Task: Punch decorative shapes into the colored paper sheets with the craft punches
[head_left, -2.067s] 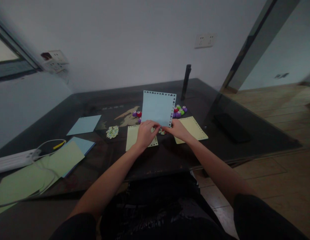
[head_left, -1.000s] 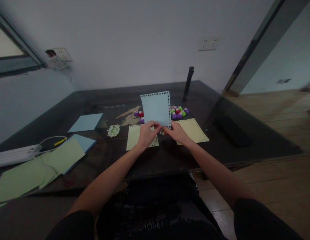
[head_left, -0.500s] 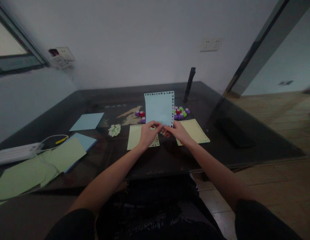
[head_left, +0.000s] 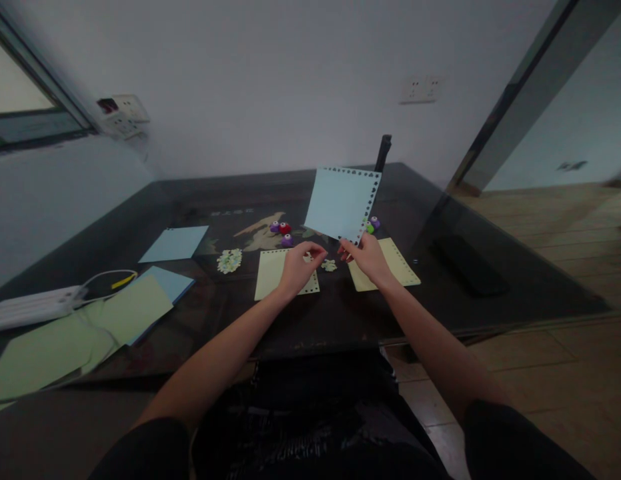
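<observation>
The right hand (head_left: 369, 259) holds the blue sheet (head_left: 340, 202) by its lower corner, the fingers pinched on the paper; the sheet stands tilted above the dark bench (head_left: 340, 313), with small holes punched along its top and right edges. The left hand (head_left: 296, 267) is just beside it, apart from the sheet, its fingers curled narrow over a yellow sheet (head_left: 270, 275) and holding nothing that I can see. Some pale writing on the bench is too small to read.

Short black sleeves end above the elbows, leaving both forearms bare. The left hand (head_left: 296, 265) and right hand (head_left: 366, 259) wear nothing. Dark clothing covers the lap.
</observation>
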`<state>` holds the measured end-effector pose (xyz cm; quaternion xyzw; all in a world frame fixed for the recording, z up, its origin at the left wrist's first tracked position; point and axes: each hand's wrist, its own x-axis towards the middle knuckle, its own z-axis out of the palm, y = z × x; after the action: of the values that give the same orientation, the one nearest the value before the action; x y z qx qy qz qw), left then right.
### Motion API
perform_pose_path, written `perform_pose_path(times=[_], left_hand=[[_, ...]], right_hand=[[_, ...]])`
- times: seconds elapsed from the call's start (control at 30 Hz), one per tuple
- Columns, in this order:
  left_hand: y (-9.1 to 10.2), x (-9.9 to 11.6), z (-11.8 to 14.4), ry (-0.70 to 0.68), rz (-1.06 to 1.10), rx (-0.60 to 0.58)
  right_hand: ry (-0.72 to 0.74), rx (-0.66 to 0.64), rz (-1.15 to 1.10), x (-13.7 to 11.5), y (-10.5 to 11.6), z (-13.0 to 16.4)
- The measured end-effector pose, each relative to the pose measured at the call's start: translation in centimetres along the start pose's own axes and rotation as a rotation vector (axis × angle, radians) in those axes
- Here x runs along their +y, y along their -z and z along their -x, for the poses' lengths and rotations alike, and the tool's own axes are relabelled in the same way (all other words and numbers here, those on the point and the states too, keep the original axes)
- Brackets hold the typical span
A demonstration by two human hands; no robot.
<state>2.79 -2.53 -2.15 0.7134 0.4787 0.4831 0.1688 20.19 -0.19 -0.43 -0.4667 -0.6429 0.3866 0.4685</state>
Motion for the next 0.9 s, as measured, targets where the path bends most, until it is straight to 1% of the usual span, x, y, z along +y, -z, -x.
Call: perform_pose_path(times=[0.13,0.23,0.37,0.5,0.8,0.9], left_hand=[[-0.8,-1.3,0.0,-0.048,-0.161,-0.170],[-1.2,-2.1,-0.2,-0.075,-0.235,-0.234],[-1.3,-2.7,-0.4,-0.074,-0.265,-0.264],[-1.3,-2.7,-0.3,-0.052,-0.293,-0.287],[-1.4,-2.5,-0.3,-0.034,-0.281,-0.297],[-1.3,-2.4,-0.3,-0.049,-0.258,-0.281]], right_hand=[[0.014,0.071,0.023,-0.1,0.7,-0.3],[0.027,0.082,0.036,-0.2,0.8,-0.3],[0.030,0.076,0.030,-0.2,0.7,-0.3],[0.033,0.084,0.025,0.1,0.6,-0.3],[0.036,0.077,0.019,0.0,0.6,-0.3],[0.044,0.087,0.006,0.0,0.8,-0.4]])
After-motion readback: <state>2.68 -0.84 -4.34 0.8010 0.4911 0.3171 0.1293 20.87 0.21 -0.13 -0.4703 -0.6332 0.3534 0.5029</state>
